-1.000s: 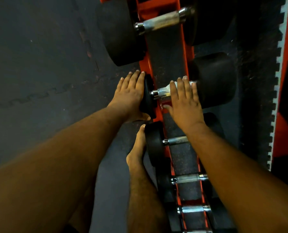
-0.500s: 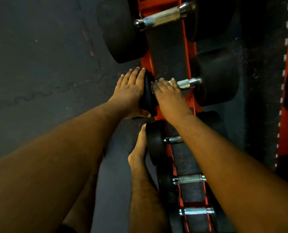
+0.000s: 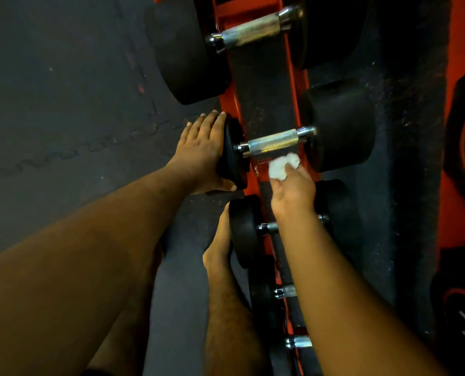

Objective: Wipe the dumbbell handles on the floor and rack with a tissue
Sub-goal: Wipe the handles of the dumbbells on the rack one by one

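Right hand [image 3: 291, 189] around crumpled tissue [image 3: 283, 165]; left hand [image 3: 201, 156] flat against dumbbell [image 3: 274, 143]; orange rack [image 3: 227, 100], dark rubber floor [image 3: 63, 90].

Dim light falls on a dark rubber-tile floor [image 3: 63, 90] (interlocking seams visible).

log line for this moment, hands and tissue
left hand: flat on dumbbell end plate | right hand: holds tissue, just off handle | handle: bare

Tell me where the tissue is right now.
In the head view the tissue is bunched in the right hand, right of centre, just below the knurled dumbbell handle and off it.
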Motion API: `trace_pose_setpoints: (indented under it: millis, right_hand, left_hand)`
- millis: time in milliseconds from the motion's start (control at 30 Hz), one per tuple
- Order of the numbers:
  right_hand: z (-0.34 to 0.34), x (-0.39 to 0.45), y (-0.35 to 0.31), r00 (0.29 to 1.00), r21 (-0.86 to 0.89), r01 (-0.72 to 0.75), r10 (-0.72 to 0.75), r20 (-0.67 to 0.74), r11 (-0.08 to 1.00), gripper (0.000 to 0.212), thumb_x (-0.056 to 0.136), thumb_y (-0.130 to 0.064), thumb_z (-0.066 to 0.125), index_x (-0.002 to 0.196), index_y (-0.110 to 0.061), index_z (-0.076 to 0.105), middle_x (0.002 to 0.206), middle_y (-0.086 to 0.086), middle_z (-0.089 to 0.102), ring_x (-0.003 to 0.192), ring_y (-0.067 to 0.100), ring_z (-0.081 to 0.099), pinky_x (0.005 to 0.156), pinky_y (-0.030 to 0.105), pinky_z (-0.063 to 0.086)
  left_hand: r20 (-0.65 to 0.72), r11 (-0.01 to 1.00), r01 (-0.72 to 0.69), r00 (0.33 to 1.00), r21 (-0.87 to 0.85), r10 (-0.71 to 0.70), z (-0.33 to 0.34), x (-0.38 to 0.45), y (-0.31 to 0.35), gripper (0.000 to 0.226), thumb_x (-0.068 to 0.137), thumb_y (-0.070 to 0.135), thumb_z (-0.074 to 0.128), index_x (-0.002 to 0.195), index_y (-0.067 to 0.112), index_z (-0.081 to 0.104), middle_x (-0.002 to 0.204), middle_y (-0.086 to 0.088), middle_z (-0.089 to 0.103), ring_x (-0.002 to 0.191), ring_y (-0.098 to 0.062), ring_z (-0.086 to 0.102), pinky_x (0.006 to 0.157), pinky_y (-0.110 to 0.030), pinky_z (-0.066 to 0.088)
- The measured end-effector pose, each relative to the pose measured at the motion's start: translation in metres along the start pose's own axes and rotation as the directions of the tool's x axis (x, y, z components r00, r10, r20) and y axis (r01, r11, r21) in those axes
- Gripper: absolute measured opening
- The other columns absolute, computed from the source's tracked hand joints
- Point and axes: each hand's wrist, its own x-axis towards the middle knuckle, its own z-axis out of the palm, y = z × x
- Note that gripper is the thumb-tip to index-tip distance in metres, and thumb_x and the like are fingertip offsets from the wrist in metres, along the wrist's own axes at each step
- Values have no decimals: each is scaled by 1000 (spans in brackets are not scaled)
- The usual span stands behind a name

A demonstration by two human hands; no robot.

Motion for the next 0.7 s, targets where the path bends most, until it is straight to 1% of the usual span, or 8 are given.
trace_pose_setpoints:
  millis: [100, 167, 300, 367, 433, 500, 633, 700]
  right_hand:
    - [36, 3, -32, 997, 198, -63, 70, -28, 978, 30, 100, -8, 57, 129, -6, 58, 119, 12, 64, 106, 25, 64, 101, 41, 50]
    - [53, -2, -43, 991, 206, -105, 120, -62, 973, 33, 94, -18, 67, 123, -6, 59, 118, 12, 61, 96, 24, 64, 93, 39, 49]
    - [61, -1, -51, 990, 260, -130, 138, -13, 957, 11, 96, -16, 63, 88, -10, 59, 86, 6, 61, 77, 17, 62, 71, 31, 50]
    - [60, -2, -48, 993, 282, -108, 117, -17, 953, 12, 95, -19, 65, 99, -9, 61, 93, 7, 62, 85, 17, 63, 82, 32, 49]
    - [60, -5, -42, 994, 248, -92, 106, -41, 964, 41, 90, -29, 72, 122, -6, 59, 117, 11, 64, 108, 23, 63, 102, 38, 46]
    - [61, -11, -40, 996, 280, -66, 81, -41, 958, 47, 88, -28, 72, 129, -8, 59, 126, 12, 65, 115, 27, 63, 109, 44, 44]
    - [63, -6, -49, 995, 286, -88, 99, -23, 954, 33, 94, -24, 65, 123, -7, 62, 99, 6, 67, 88, 19, 66, 79, 36, 50]
    - [63, -3, -48, 993, 250, -99, 113, -41, 963, 39, 93, -27, 68, 126, -8, 60, 96, 5, 64, 87, 19, 65, 75, 38, 50]
  left_hand:
    - [2, 1000, 5, 1000, -4, -5, 0, 1, 0, 152, 56, 63, 89, 160, 16, -12, 169, -8, -8, 155, -28, -10, 125, -45, -6]
    - [-6, 1000, 0, 1000, -9, 0, 0, 1, -1, 153, 55, 64, 89, 160, 16, -11, 169, -8, -8, 155, -28, -10, 125, -45, -7]
    - [-16, 1000, -16, 1000, -3, 16, 0, 1, -2, 153, 55, 65, 89, 160, 15, -10, 169, -9, -7, 155, -28, -9, 125, -46, -6]
    - [-12, 1000, -18, 1000, -8, 18, 0, 0, -2, 153, 55, 66, 88, 160, 14, -11, 169, -9, -7, 155, -29, -10, 125, -46, -6]
    - [-10, 1000, -21, 1000, -8, 21, 1, 2, -3, 153, 55, 66, 88, 159, 14, -11, 169, -10, -7, 155, -29, -10, 124, -45, -7]
    - [-10, 1000, -21, 1000, 7, 21, 0, 0, -1, 153, 56, 66, 88, 159, 13, -11, 169, -11, -7, 155, -29, -10, 124, -45, -7]
    - [2, 1000, -31, 1000, -3, 31, -3, -1, 0, 152, 57, 64, 88, 160, 11, -10, 169, -11, -6, 155, -29, -10, 123, -44, -8]
    - [6, 999, -35, 999, -16, 36, -2, 1, -2, 151, 57, 63, 88, 159, 11, -10, 169, -11, -7, 155, -30, -10, 123, -44, -9]
